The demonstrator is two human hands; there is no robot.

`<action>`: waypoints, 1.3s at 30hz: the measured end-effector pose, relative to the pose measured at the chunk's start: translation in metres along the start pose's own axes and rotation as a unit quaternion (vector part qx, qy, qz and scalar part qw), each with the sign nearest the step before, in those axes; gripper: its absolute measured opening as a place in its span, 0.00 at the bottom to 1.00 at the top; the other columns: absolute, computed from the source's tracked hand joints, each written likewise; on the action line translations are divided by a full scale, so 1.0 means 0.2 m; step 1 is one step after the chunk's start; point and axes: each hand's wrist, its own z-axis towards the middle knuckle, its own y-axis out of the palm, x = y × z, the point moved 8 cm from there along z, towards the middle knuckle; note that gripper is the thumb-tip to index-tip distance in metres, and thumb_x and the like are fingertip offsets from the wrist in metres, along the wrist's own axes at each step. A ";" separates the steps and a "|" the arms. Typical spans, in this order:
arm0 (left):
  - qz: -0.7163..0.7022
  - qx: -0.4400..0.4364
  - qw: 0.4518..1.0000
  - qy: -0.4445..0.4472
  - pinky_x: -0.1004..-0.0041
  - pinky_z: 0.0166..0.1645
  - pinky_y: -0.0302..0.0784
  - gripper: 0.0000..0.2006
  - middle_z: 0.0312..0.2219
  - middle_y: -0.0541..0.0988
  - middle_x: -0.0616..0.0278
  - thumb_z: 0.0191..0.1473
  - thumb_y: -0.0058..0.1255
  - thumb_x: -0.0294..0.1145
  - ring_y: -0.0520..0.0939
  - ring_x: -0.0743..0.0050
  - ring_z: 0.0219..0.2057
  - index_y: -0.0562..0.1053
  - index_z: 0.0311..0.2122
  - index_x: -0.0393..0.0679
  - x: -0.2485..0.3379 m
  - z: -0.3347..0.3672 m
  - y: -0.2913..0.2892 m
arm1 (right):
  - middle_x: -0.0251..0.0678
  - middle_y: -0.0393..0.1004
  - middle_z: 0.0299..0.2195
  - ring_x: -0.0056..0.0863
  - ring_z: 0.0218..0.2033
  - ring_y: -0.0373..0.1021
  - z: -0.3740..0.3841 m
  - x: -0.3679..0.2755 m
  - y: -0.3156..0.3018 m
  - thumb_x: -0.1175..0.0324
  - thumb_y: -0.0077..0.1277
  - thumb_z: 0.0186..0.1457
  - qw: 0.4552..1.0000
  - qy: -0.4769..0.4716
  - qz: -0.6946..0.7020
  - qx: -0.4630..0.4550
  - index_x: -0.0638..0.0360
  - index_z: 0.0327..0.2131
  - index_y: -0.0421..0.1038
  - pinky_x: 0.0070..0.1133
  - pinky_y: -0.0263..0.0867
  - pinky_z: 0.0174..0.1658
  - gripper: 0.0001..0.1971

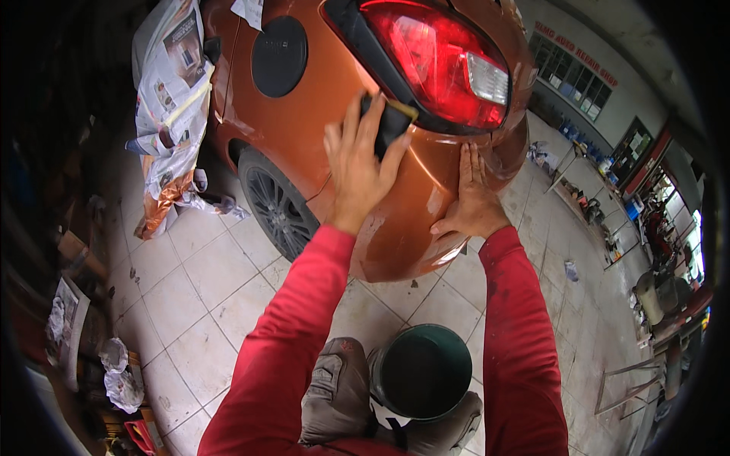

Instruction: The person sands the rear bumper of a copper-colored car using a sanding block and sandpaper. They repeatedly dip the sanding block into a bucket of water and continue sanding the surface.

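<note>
An orange car's rear corner (289, 125) is in front of me, with a red and clear tail light (435, 64) set in black trim. My left hand (356, 159) grips a black pad with a yellowish edge (392, 125) against the bodywork, just below the light's lower left corner. The pad's underside is hidden. Resting on the bumper (403, 228) under the light is my right hand (475, 199), its fingers stretched and nothing in it. Water or gloss shines on the paint, with pale, dull patches around both hands.
A dark green bucket (466, 353) stands between my knees on the tiled floor (182, 281). Newspaper and plastic masking (169, 91) hang off the car at left, beyond the rear wheel (277, 201). Boxes and crumpled wrapping (122, 380) line the left; cluttered workbenches (601, 216) run along the right.
</note>
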 end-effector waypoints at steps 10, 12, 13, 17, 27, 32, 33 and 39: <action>0.028 0.021 0.999 0.015 0.49 0.64 0.65 0.32 0.68 0.68 0.41 0.60 0.64 0.41 0.70 0.39 0.57 0.71 0.66 0.39 -0.09 -0.23 -0.01 | 0.59 0.25 0.79 0.60 0.79 0.30 -0.01 -0.03 -0.01 0.51 0.84 0.22 0.999 0.015 0.013 -0.033 0.64 0.76 0.20 0.44 0.46 0.78 0.90; 0.014 0.039 0.999 -0.012 0.50 0.63 0.66 0.32 0.68 0.69 0.42 0.60 0.64 0.41 0.71 0.39 0.56 0.71 0.66 0.38 -0.08 0.00 -0.04 | 0.53 0.24 0.79 0.58 0.79 0.29 -0.01 -0.05 0.00 0.52 0.84 0.24 0.998 0.029 0.034 -0.041 0.60 0.77 0.20 0.52 0.48 0.76 0.88; 0.031 0.053 0.998 -0.001 0.52 0.62 0.67 0.33 0.67 0.70 0.44 0.60 0.64 0.41 0.71 0.38 0.54 0.70 0.67 0.38 -0.05 -0.03 -0.05 | 0.52 0.23 0.80 0.58 0.80 0.29 -0.01 -0.06 -0.02 0.52 0.84 0.25 0.998 0.036 0.033 -0.048 0.59 0.77 0.21 0.53 0.48 0.75 0.88; 0.049 -0.038 0.992 0.107 0.49 0.60 0.65 0.32 0.67 0.69 0.42 0.62 0.61 0.46 0.74 0.37 0.54 0.72 0.66 0.40 0.08 -0.50 0.09 | 0.49 0.22 0.80 0.56 0.80 0.30 -0.04 -0.06 -0.07 0.52 0.83 0.28 0.997 0.050 0.023 -0.053 0.58 0.77 0.22 0.55 0.50 0.74 0.86; 0.073 -0.018 0.993 0.092 0.49 0.60 0.67 0.33 0.68 0.69 0.42 0.59 0.64 0.43 0.73 0.43 0.55 0.72 0.67 0.41 0.05 -0.47 0.08 | 0.48 0.26 0.80 0.53 0.80 0.31 -0.06 -0.03 -0.07 0.51 0.83 0.29 0.997 0.052 0.025 -0.042 0.55 0.78 0.22 0.54 0.52 0.74 0.85; 0.060 0.015 0.996 0.061 0.50 0.59 0.67 0.33 0.68 0.69 0.42 0.58 0.65 0.44 0.73 0.44 0.54 0.73 0.66 0.45 -0.03 -0.08 0.02 | 0.47 0.26 0.80 0.52 0.80 0.32 -0.06 -0.03 -0.04 0.49 0.82 0.30 0.998 0.051 0.024 -0.034 0.55 0.78 0.24 0.54 0.51 0.75 0.84; 0.050 0.047 0.997 0.032 0.49 0.59 0.67 0.32 0.68 0.70 0.43 0.58 0.65 0.45 0.73 0.44 0.54 0.73 0.66 0.46 -0.07 -0.05 -0.01 | 0.47 0.26 0.80 0.51 0.80 0.32 -0.05 -0.05 -0.04 0.49 0.82 0.30 0.998 0.048 0.019 -0.030 0.55 0.78 0.24 0.54 0.50 0.75 0.84; 0.068 -0.081 0.985 0.133 0.49 0.60 0.65 0.32 0.68 0.69 0.40 0.60 0.64 0.44 0.72 0.37 0.54 0.72 0.67 0.46 0.11 -0.59 0.12 | 0.45 0.25 0.80 0.50 0.80 0.31 -0.09 0.00 -0.03 0.49 0.82 0.31 0.998 0.049 0.042 -0.018 0.54 0.78 0.24 0.55 0.49 0.75 0.82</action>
